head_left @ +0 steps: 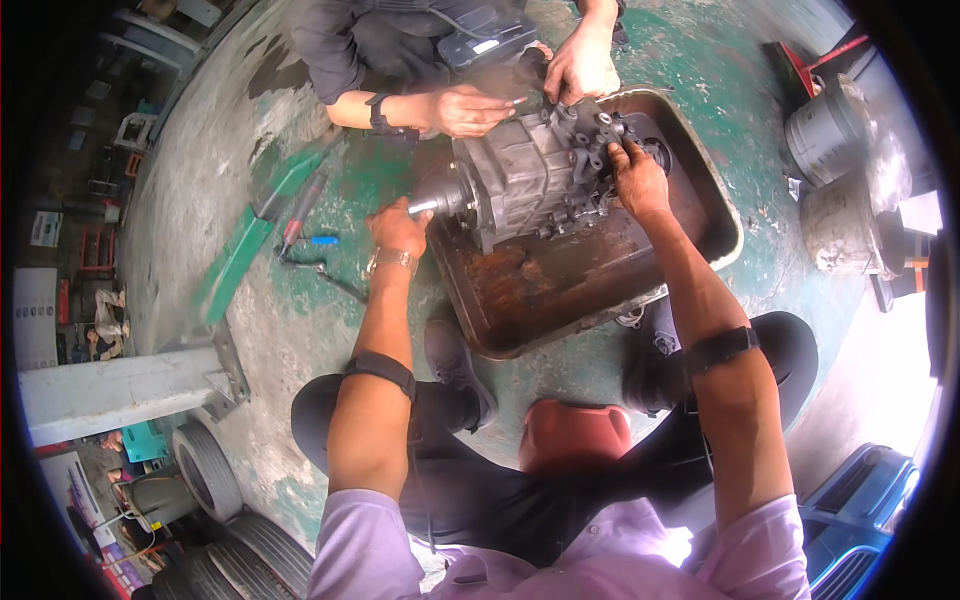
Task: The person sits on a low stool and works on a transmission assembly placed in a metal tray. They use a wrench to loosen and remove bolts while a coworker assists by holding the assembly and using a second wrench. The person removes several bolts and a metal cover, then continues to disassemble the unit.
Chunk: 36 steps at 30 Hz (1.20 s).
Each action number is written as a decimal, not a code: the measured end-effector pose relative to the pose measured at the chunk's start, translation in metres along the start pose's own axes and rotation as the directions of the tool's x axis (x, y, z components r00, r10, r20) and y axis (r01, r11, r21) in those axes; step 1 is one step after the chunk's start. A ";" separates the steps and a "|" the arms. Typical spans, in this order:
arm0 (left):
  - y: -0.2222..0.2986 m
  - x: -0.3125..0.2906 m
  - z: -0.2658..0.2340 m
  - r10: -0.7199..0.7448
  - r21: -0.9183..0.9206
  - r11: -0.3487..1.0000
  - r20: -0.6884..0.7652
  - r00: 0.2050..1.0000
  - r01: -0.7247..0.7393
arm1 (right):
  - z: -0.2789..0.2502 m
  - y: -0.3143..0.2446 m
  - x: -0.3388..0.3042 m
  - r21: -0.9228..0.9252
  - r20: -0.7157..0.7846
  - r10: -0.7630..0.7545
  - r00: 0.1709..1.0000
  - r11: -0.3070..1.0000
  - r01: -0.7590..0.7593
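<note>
A grey metal gearbox (530, 175) lies on its side in a rusty metal tray (600, 290) on the floor. My left hand (398, 226) grips the shaft end (428, 205) that sticks out of its left side. At the gearbox's right end, my right hand (636, 178) is closed on the dark housing. A person squatting opposite has one hand (470, 108) on the top of the gearbox, holding a small tool, and the other hand (580, 68) on its far edge.
A red-handled tool (300, 215) and a hose lie on the green-stained concrete to the left. Two dusty metal cylinders (850, 180) stand at the right. Tyres (215, 480) sit at lower left. A reddish low stool (575, 435) is between my legs.
</note>
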<state>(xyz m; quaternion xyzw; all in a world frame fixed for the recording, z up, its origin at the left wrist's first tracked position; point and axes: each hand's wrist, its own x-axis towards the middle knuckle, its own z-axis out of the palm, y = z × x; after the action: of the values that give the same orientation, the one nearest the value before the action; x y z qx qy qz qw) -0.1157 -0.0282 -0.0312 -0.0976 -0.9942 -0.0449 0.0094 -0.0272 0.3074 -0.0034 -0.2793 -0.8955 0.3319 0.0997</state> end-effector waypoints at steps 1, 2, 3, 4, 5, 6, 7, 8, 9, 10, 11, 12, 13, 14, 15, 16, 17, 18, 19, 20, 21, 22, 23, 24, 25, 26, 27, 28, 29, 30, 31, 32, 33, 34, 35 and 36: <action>0.000 0.000 0.000 0.000 0.003 1.000 0.006 1.000 0.000 | 0.000 0.000 0.000 -0.003 0.005 0.002 1.000 1.000 -0.002; 0.000 0.000 0.000 -0.008 0.006 1.000 0.012 1.000 0.008 | 0.000 0.000 0.001 -0.004 0.004 -0.001 1.000 1.000 0.001; 0.000 0.001 0.000 -0.025 0.009 1.000 0.037 0.999 0.025 | 0.000 0.000 0.001 -0.005 0.000 -0.005 1.000 1.000 0.005; 0.001 0.001 0.000 -0.042 0.012 0.999 0.061 0.997 0.041 | 0.001 0.000 0.001 -0.003 0.000 -0.008 1.000 1.000 0.008; 0.001 0.001 -0.001 -0.041 0.006 0.999 0.059 0.997 0.041 | 0.001 0.001 0.001 -0.001 -0.002 -0.011 1.000 1.000 0.011; 0.002 0.001 -0.002 -0.041 0.000 0.999 0.056 0.998 0.041 | 0.001 0.001 0.001 0.000 -0.007 -0.013 1.000 1.000 0.013; 0.002 0.001 -0.003 -0.045 -0.006 0.999 0.061 0.997 0.046 | 0.001 0.001 0.001 0.000 -0.002 -0.011 1.000 1.000 0.011; 0.003 0.001 -0.004 -0.045 -0.003 0.999 0.062 0.997 0.045 | 0.001 0.001 0.001 0.000 0.001 -0.009 1.000 1.000 0.009; 0.003 0.001 -0.005 -0.050 -0.002 0.999 0.071 0.996 0.050 | 0.001 0.001 0.001 0.001 -0.005 -0.014 1.000 1.000 0.014; 0.004 0.001 -0.006 -0.055 -0.002 0.998 0.081 0.995 0.056 | 0.002 0.001 0.001 0.004 0.002 -0.006 1.000 1.000 0.006; 0.004 0.001 -0.007 -0.051 0.001 0.999 0.081 0.995 0.051 | 0.002 0.002 0.001 0.008 0.001 -0.006 1.000 1.000 0.006; 0.005 0.001 -0.007 -0.047 0.001 0.999 0.083 0.995 0.047 | 0.002 0.002 0.001 0.010 -0.004 -0.006 1.000 1.000 0.006; 0.005 0.000 -0.008 -0.045 -0.004 0.999 0.089 0.995 0.045 | 0.002 0.002 0.002 0.015 0.002 -0.003 1.000 1.000 0.003; 0.005 0.000 -0.008 -0.051 -0.003 0.999 0.092 0.994 0.052 | 0.002 0.002 0.002 0.019 0.005 0.000 1.000 1.000 0.000; 0.006 0.000 -0.009 -0.059 -0.007 0.998 0.101 0.993 0.060 | 0.002 0.002 0.002 0.022 0.003 0.000 1.000 1.000 0.000; 0.006 0.000 -0.009 -0.067 -0.010 0.998 0.109 0.992 0.069 | 0.003 0.003 0.002 0.020 0.007 0.004 1.000 1.000 -0.004; 0.006 0.000 -0.009 -0.070 -0.017 0.997 0.102 0.992 0.073 | 0.003 0.003 0.002 0.018 0.008 0.005 1.000 1.000 -0.006; 0.007 -0.001 -0.009 -0.073 -0.023 0.997 0.094 0.993 0.076 | 0.003 0.003 0.002 0.015 0.004 0.003 1.000 1.000 -0.003; 0.007 -0.001 -0.010 -0.078 -0.022 0.997 0.096 0.992 0.080 | 0.003 0.003 0.003 0.011 0.014 0.008 1.000 1.000 -0.009; 0.007 -0.001 -0.010 -0.071 -0.020 0.997 0.098 0.993 0.074 | 0.002 0.003 0.003 0.006 0.020 0.009 1.000 1.000 -0.009; 0.007 0.000 -0.011 -0.066 -0.011 0.998 0.109 0.992 0.067 | 0.002 0.003 0.003 0.000 0.019 0.006 1.000 1.000 -0.006; 0.007 0.000 -0.012 -0.061 -0.006 0.998 0.121 0.991 0.062 | 0.002 0.004 0.003 0.007 0.023 0.008 1.000 1.000 -0.008; 0.007 0.000 -0.013 -0.059 -0.002 0.998 0.123 0.991 0.060 | 0.003 0.004 0.003 0.013 0.019 0.006 1.000 1.000 -0.006; 0.008 0.000 -0.013 -0.059 -0.002 0.998 0.126 0.990 0.059 | 0.003 0.004 0.003 0.017 0.013 0.002 1.000 1.000 -0.002; 0.008 0.000 -0.014 -0.060 -0.006 0.998 0.132 0.989 0.061 | 0.003 0.004 0.004 0.017 0.016 0.008 1.000 1.000 -0.008; 0.009 0.000 -0.014 -0.064 -0.001 0.998 0.130 0.989 0.064 | 0.004 0.005 0.004 0.016 0.017 0.012 1.000 1.000 -0.012; 0.009 0.000 -0.014 -0.069 0.000 0.998 0.130 0.989 0.070 | 0.004 0.005 0.004 0.014 0.012 0.013 1.000 1.000 -0.013; 0.010 0.000 -0.014 -0.074 -0.004 0.997 0.133 0.988 0.076 | 0.004 0.006 0.004 0.014 0.015 0.013 1.000 1.000 -0.013; 0.010 -0.001 -0.015 -0.075 0.002 0.997 0.129 0.989 0.075 | 0.005 0.006 0.004 0.014 0.014 0.011 1.000 1.000 -0.011; 0.010 -0.001 -0.015 -0.073 0.002 0.997 0.128 0.989 0.074 | 0.005 0.007 0.004 0.010 0.007 0.007 1.000 1.000 -0.007; 0.010 -0.002 -0.015 -0.073 0.003 0.997 0.129 0.989 0.073 | 0.006 0.007 0.005 0.013 0.012 0.009 1.000 1.000 -0.010; 0.010 -0.002 -0.014 -0.069 0.002 0.998 0.126 0.990 0.069 | 0.006 0.007 0.005 0.013 0.013 0.011 1.000 1.000 -0.012; 0.010 -0.002 -0.014 -0.065 0.001 0.998 0.123 0.990 0.065 | 0.006 0.007 0.005 0.010 0.009 0.014 1.000 1.000 -0.014; 0.009 -0.001 -0.014 -0.062 -0.004 0.998 0.127 0.990 0.063 | 0.006 0.007 0.005 0.016 0.011 0.015 1.000 1.000 -0.015; 0.009 -0.001 -0.014 -0.059 -0.001 0.998 0.123 0.991 0.059 | 0.006 0.007 0.005 0.019 0.009 0.015 1.000 1.000 -0.015; 0.008 -0.001 -0.013 -0.057 -0.002 0.998 0.126 0.990 0.057 | 0.006 0.007 0.004 0.020 0.003 0.016 1.000 1.000 -0.016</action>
<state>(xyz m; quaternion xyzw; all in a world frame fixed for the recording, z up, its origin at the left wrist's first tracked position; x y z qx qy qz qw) -0.1132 -0.0213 -0.0174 -0.0719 -0.9950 -0.0418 -0.0547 -0.0301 0.3109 -0.0121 -0.2848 -0.8901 0.3420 0.0985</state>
